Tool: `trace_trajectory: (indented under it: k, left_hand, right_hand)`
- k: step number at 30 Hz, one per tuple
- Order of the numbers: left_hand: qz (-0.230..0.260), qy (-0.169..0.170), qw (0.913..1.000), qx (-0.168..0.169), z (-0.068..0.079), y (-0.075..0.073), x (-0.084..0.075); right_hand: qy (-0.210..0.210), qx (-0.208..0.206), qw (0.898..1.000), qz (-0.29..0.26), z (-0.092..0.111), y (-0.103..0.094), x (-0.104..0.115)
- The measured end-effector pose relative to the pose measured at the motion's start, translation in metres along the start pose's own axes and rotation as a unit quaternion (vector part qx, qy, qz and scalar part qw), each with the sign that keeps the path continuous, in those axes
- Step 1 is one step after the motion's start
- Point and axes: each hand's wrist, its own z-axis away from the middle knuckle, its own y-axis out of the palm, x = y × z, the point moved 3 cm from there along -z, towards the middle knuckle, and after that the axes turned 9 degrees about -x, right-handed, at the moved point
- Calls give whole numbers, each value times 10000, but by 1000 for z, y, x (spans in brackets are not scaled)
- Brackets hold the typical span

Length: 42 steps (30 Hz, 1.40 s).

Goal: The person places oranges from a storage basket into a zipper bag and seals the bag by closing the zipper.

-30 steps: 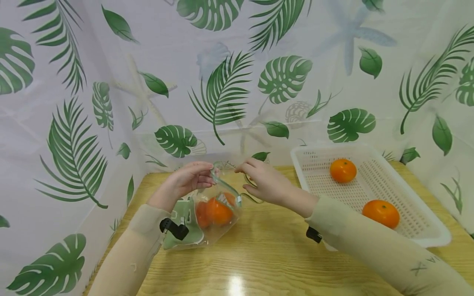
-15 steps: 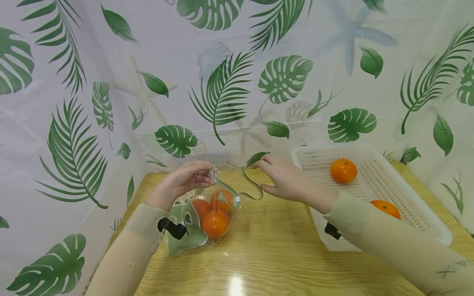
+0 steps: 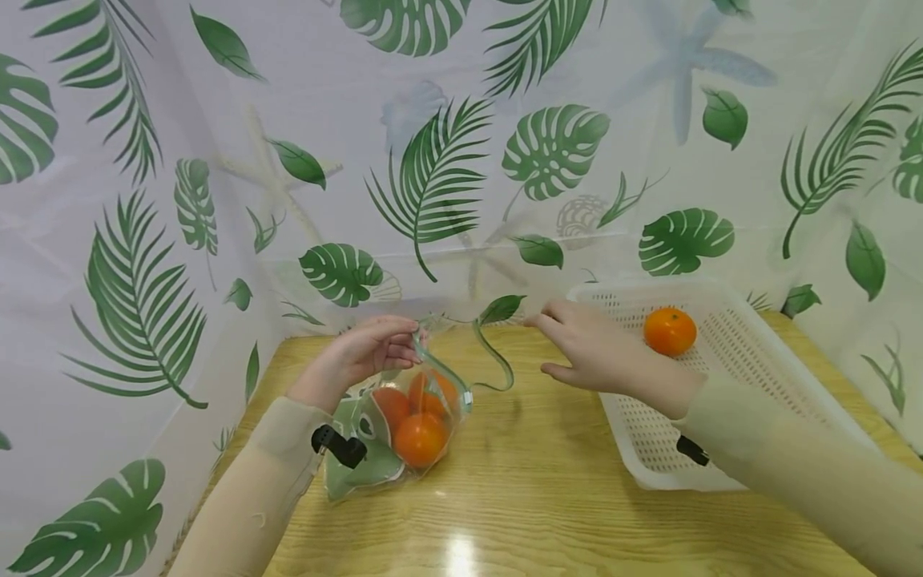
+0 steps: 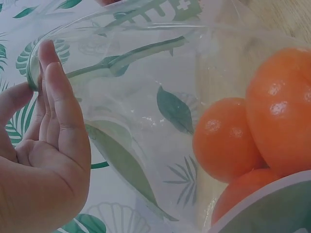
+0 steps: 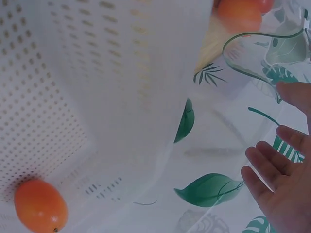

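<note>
Broadly, a leaf-printed white cloth (image 3: 613, 160) fills the back and sides, and before it spreads a wood-grain table (image 3: 534, 489). On the table's right side sits a white perforated basket (image 3: 678, 484).

Two pale sleeves come in from the lower corners. The right sleeve (image 3: 793, 473) slants up and leftward over the basket, hiding part of it; the left sleeve (image 3: 238, 497) rises more steeply towards the clear bag (image 3: 371, 461), which stands on the left half of the table with green panels low on its side and its rimmed mouth gaping.

At the end of the left arm, the left hand (image 3: 371, 349) pinches the near-left part of that rim between thumb and fingertip, its other fingers bent below. The right hand (image 3: 594, 344) hangs level between bag and basket, palm down, thumb apart and fingers loosely spread, its tips clear of the rim.

Three oranges (image 3: 421, 439) nestle together inside the bag, and another orange (image 3: 670, 331) lies towards the basket's far end. Smaller again, a black wrist camera (image 3: 339, 446) sits by the left cuff.
</note>
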Motion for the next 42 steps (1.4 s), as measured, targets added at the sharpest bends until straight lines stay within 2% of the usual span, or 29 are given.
trace_trajectory:
  k: [6,12,24,30,42]
  left_hand:
    - [125,-27,9998,177,-5,0,4]
    - [121,-9,9998,173,-9,3,6]
    - [265,-9,9994,225,-3,1,5]
    - [339,-23,9993,149,-4,-2,7]
    - [401,-56,9990,162,-3,1,9]
  right_hand:
    - [25,89,9998,151,12,-6,-7]
    - [87,214,9990,371,25,-10,-12]
    - [76,380,9978,543,48,-23,-20]
    - [-9,348,9968,724,55,-25,-31]
    - [270,485,9919,1139,73,-24,-59]
